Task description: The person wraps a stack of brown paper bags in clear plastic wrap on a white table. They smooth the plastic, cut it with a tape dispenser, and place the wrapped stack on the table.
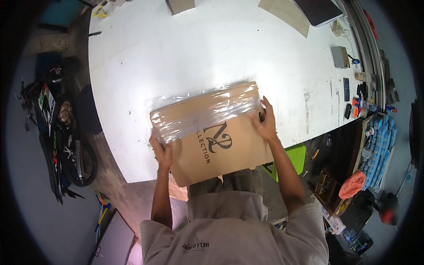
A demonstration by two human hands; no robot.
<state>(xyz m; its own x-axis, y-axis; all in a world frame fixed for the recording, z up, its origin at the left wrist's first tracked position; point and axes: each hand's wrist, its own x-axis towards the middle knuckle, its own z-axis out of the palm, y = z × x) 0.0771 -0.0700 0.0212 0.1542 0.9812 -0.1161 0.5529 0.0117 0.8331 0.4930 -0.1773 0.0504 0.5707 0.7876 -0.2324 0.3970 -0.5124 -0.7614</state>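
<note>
A flat stack of brown paper bags with dark printing lies tilted at the near edge of the white table, its near part jutting out over that edge toward my body. Clear, shiny plastic wrap covers the far part of the stack and sticks out a little past it. My left hand grips the stack's left side, near where the plastic stops. On the right side, my right hand holds the edge, thumb on top and fingers around the side. Its lower fingers are partly hidden.
A grey box, a laptop-like dark device and brown card sit toward the far right. A small box stands at the far edge. A green chair is under the table's right; a motorbike stands left.
</note>
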